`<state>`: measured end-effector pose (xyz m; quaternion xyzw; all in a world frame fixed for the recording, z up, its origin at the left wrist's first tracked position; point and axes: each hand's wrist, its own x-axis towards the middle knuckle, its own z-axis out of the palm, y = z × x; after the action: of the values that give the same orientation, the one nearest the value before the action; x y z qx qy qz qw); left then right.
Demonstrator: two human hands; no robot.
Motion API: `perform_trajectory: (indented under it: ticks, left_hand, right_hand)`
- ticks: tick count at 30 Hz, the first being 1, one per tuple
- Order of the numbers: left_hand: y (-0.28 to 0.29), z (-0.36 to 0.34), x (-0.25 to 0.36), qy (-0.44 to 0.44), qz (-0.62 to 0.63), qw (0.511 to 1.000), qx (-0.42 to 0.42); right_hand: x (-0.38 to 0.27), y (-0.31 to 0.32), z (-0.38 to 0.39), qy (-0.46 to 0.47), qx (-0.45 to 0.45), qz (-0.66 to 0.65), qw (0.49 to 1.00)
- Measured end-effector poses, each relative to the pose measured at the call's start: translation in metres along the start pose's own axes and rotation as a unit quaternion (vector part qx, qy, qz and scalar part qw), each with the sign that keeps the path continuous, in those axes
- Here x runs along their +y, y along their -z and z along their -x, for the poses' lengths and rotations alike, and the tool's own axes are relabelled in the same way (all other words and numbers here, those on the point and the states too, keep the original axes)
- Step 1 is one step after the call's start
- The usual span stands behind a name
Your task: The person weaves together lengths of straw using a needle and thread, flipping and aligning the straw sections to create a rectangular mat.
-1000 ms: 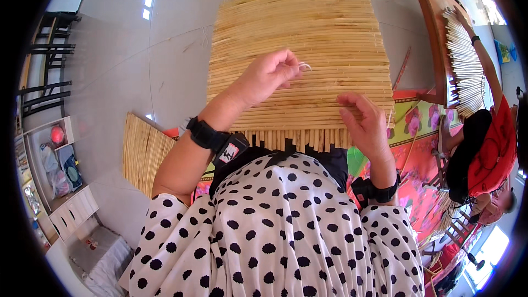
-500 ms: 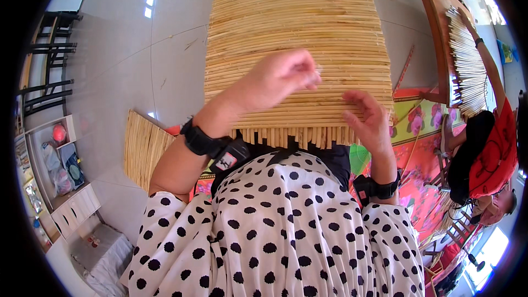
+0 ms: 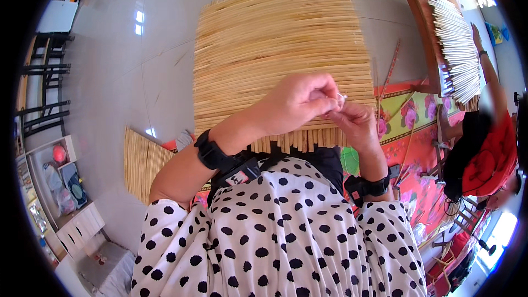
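A mat of pale reed stalks (image 3: 275,38) lies across my lap and stretches away toward my feet, its near edge showing uneven stalk ends. Over its near right part my two hands meet. My left hand (image 3: 308,99) reaches across with thumb and fingers pinched together. A tiny whitish thing (image 3: 342,99) shows at its fingertips, too small to name. My right hand (image 3: 356,124) is by the mat's right edge, its fingertips pinched close against the left ones. What lies between the right fingers is hidden.
Another reed mat (image 3: 144,159) lies on the floor at left. On the right stands a wooden table (image 3: 421,27) bearing white sticks (image 3: 456,44); a person in red (image 3: 487,165) reaches toward it. A flowered red cloth (image 3: 407,154) spreads below. Shelves (image 3: 60,176) stand far left.
My left hand has moved right and slightly nearer to me, meeting the right hand. The right hand's fingers have closed from a loose, apart pose. The mat appears shifted slightly left.
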<state>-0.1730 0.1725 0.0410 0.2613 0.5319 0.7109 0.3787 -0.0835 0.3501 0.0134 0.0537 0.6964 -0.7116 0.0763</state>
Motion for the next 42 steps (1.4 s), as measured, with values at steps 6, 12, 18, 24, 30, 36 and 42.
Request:
perform_trajectory:
  ticks: [6, 12, 18, 24, 30, 36, 42]
  left_hand:
    - [0.019, 0.005, 0.005, 0.026, -0.036, 0.988, 0.151]
    - [0.03, 0.014, 0.011, 0.016, -0.028, 0.98, 0.194]
    - [0.019, 0.018, 0.022, -0.001, 0.018, 0.989, 0.148]
    - [0.03, 0.023, 0.021, -0.054, 0.072, 0.965, 0.248]
    - [0.111, 0.056, 0.045, -0.133, -0.043, 0.921, 0.363]
    - [0.234, 0.145, 0.057, -0.015, -0.748, 0.346, 0.566]
    - [0.223, 0.154, 0.057, 0.242, -0.491, 0.584, 0.6]
  right_hand:
    - [0.008, 0.007, -0.004, 0.026, 0.004, 0.065, 0.998]
    - [0.0, 0.004, -0.005, 0.029, 0.0, 0.092, 0.995]
    - [-0.002, 0.003, -0.006, 0.0, -0.021, 0.146, 0.989]
    - [-0.002, -0.001, -0.004, 0.022, -0.016, 0.125, 0.992]
    - [0.002, 0.002, 0.001, 0.029, -0.014, 0.131, 0.991]
    - [0.004, -0.001, 0.001, 0.02, -0.012, 0.112, 0.993]
    - [0.007, 0.0, 0.001, 0.006, -0.005, 0.133, 0.991]
